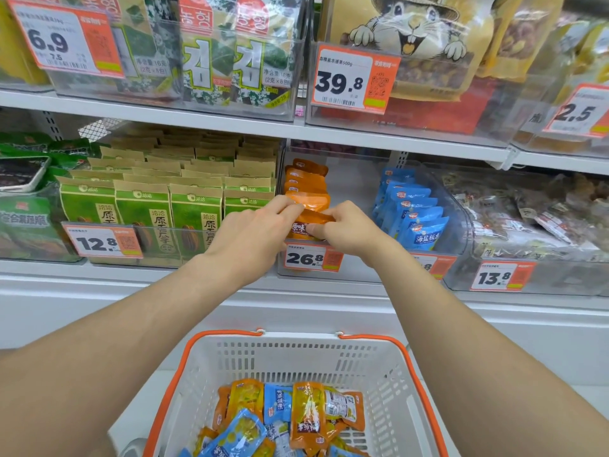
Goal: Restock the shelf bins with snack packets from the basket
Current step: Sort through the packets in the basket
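An orange snack packet [313, 216] stands at the front of a clear shelf bin [354, 189] on the middle shelf, in front of a row of like orange packets [304, 179]. My left hand [253, 230] pinches its upper left edge. My right hand [349, 229] grips its right side, thumb on the front. Further right in the same bin stands a row of blue packets [413, 212]. Below, a white basket with orange handles [296, 364] holds several orange and blue packets [290, 420].
Left of the bin is a bin of green and kraft seed bags [171, 199]. On the right, a bin of clear-wrapped snacks [527, 219]. The upper shelf carries seaweed packs [211, 51] and a large nut bag [421, 44]. Price tags hang on the bin fronts.
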`<state>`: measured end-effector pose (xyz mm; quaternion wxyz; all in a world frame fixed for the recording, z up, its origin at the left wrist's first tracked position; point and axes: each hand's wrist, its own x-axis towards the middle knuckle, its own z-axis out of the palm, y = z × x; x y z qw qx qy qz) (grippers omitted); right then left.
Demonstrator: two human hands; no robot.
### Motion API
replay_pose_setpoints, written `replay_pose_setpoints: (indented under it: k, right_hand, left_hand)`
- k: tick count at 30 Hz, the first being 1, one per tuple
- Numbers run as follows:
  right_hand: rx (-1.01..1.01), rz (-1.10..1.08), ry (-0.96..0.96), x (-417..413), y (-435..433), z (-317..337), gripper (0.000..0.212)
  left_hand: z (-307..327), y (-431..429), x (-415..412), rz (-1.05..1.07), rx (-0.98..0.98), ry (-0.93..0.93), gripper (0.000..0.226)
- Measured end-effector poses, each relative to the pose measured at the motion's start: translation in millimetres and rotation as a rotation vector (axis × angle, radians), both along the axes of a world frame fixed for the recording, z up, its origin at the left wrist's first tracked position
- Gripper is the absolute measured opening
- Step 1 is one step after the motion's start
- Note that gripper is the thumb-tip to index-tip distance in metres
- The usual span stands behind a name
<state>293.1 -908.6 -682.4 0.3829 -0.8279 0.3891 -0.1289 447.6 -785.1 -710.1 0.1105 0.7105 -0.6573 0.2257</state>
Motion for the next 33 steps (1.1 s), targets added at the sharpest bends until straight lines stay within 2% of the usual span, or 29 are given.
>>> replay_pose_setpoints:
  k: [5, 8, 11, 14, 17, 19, 21, 24, 28, 31, 33]
  right_hand:
    - [-0.009, 0.103, 0.014, 1.3, -1.0, -2.3, 0.01]
    - [-0.121, 0.169, 0.101, 4.0, 3.9, -7.3, 0.018]
    - [-0.261, 0.139, 0.145, 1.9, 6.3, -16.5, 0.029]
    - [-0.427, -0.072, -0.063, -6.0, 15.1, -26.3, 0.02]
    - [-0.781, -0.269, -0.337, -15.6, 27.9, -44.2, 0.011]
    - [-0.922, -0.237, -0.405, -22.8, 34.1, -58.0, 0.009]
    - [-0.977, -0.052, -0.406, -30.0, 41.9, -75.7, 0.006]
    - [-0.952, 0.184, -0.214, -39.9, 55.7, -108.7, 0.011]
    - [-0.543, 0.39, 0.375, -52.4, 72.7, -153.0, 0.018]
    - [-0.389, 0.495, 0.676, -65.4, 80.9, -194.0, 0.026]
    - [-0.296, 0.547, 0.839, -76.1, 84.3, -220.7, 0.022]
  left_hand:
    - [4.8, 4.5, -3.4, -0.017, 0.019, 0.026, 0.062]
    - [7.1, 7.3, -6.5, -0.01, 0.029, 0.079, 0.057]
    - [7.0, 10.6, -9.9, -0.015, 0.05, 0.097, 0.058]
    - [3.7, 15.5, -11.1, -0.033, 0.038, 0.07, 0.059]
    - [3.2, 21.2, -11.2, -0.097, -0.058, 0.046, 0.043]
    - [4.4, 25.6, -14.8, -0.162, -0.121, 0.048, 0.022]
    - [-0.5, 29.9, -19.0, -0.211, -0.094, 0.038, 0.013]
    - [-18.9, 35.1, -27.7, -0.153, 0.204, 0.001, 0.018]
    - [-52.8, 37.0, -52.8, -0.179, 0.663, -0.153, 0.027]
    - [-80.4, 38.1, -72.7, -0.259, 0.898, -0.238, 0.03]
    - [-95.6, 38.9, -80.6, -0.298, 1.025, -0.246, 0.026]
